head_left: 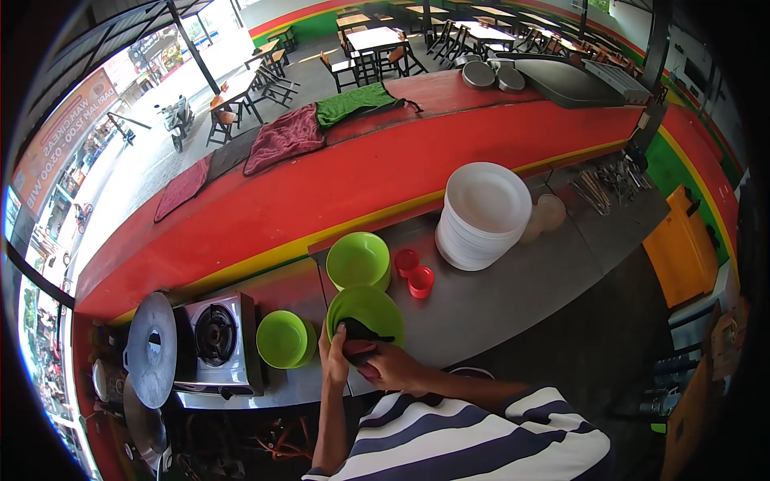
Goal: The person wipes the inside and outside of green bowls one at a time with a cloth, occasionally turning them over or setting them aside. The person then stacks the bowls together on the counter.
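My left hand [334, 357] is closed on the near left rim of a green bowl [362, 300], which tilts toward me. Inside this bowl my right hand [395, 368] is closed around a dark and reddish cloth [361, 341], pressed near the bowl's lower side. Just behind it stands a stack of green bowls [358, 255]. More green bowls, stacked, [281, 340] sit to the left. Two small red cups [420, 282] are to the right of the bowls. Farther right rises a tall stack of white plates [485, 204].
A gas stove [217, 335] and a large metal lid [152, 349] are on the left. Cutlery [609, 183] lies on the steel counter's far right. Cloths [286, 139] and metal pots [479, 74] rest on the red ledge [321, 200]. An orange bin [680, 248] stands at right.
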### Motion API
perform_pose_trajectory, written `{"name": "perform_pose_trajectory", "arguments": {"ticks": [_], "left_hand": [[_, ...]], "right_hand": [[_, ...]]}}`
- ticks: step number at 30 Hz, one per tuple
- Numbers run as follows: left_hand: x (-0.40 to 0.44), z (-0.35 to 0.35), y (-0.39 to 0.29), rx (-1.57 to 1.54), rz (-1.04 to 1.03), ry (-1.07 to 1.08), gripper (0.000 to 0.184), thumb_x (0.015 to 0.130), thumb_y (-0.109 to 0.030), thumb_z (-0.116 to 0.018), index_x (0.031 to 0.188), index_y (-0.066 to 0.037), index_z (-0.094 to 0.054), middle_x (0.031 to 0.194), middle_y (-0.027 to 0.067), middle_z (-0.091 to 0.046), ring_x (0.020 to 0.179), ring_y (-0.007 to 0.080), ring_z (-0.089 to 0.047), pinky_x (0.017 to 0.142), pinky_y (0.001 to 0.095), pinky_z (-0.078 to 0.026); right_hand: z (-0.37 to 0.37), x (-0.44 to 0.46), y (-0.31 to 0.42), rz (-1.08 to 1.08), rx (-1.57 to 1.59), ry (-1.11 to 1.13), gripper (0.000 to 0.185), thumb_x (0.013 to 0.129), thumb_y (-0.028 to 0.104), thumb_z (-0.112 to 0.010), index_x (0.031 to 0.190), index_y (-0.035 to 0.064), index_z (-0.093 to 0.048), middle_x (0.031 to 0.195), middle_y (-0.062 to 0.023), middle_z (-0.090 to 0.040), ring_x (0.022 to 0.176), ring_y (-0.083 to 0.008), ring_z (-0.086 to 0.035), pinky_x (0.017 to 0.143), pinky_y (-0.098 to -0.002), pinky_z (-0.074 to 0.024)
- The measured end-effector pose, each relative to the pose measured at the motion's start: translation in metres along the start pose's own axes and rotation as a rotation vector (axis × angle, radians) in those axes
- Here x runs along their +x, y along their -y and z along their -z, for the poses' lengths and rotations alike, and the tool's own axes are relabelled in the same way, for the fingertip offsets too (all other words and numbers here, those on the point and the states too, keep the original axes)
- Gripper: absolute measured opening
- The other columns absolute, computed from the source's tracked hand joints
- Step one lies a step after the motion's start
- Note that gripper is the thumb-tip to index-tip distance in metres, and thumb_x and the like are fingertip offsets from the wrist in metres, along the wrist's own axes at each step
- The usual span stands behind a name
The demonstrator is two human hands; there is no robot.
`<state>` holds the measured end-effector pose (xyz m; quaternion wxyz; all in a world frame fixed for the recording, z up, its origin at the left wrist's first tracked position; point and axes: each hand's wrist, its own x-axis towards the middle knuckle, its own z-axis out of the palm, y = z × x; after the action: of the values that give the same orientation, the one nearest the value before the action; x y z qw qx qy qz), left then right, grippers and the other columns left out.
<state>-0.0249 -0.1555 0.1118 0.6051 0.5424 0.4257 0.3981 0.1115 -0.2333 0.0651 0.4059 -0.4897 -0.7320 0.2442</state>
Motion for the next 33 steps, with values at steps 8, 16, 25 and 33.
{"name": "perform_pose_trajectory", "arguments": {"ticks": [8,16,25,33], "left_hand": [[-0.004,-0.002,-0.011,-0.051,0.061,-0.005,0.053,0.097,-0.03,-0.056,0.139,0.002,-0.051,0.122,0.011,-0.062,0.115,0.0192,-0.055,0.102,0.032,-0.041],[0.0,-0.016,-0.002,-0.139,0.036,0.066,0.05,0.1,-0.032,-0.054,0.139,0.0,-0.051,0.122,0.0113,-0.062,0.115,0.0188,-0.057,0.102,0.0321,-0.043],[0.0,0.002,-0.021,-0.023,-0.032,0.029,0.055,0.1,-0.033,-0.055,0.142,0.003,-0.05,0.127,0.0149,-0.063,0.116,0.0209,-0.059,0.101,0.0321,-0.044],[0.0,-0.006,0.012,-0.341,0.105,-0.088,0.049,0.103,-0.036,-0.049,0.133,0.002,-0.056,0.121,0.0132,-0.065,0.109,0.0216,-0.063,0.096,0.034,-0.049]], "right_hand": [[0.028,-0.012,-0.027,0.004,-0.067,0.024,0.036,0.072,0.01,-0.075,0.107,0.0052,-0.069,0.109,-0.0178,-0.066,0.105,-0.0381,-0.063,0.091,-0.0462,-0.0516],[0.021,0.007,0.009,0.03,0.065,-0.032,0.026,0.085,0.024,-0.068,0.099,0.0023,-0.069,0.113,-0.0221,-0.063,0.111,-0.0407,-0.057,0.096,-0.0495,-0.0448],[0.053,0.023,-0.013,0.199,-0.318,0.038,0.037,0.093,0.034,-0.06,0.112,0.0045,-0.069,0.128,-0.0229,-0.06,0.126,-0.0404,-0.05,0.111,-0.0516,-0.0343],[0.02,-0.006,-0.004,0.152,-0.097,0.029,0.039,0.082,0.042,-0.078,0.098,0.0077,-0.071,0.095,-0.0134,-0.069,0.095,-0.0355,-0.064,0.088,-0.0455,-0.0516]]}}
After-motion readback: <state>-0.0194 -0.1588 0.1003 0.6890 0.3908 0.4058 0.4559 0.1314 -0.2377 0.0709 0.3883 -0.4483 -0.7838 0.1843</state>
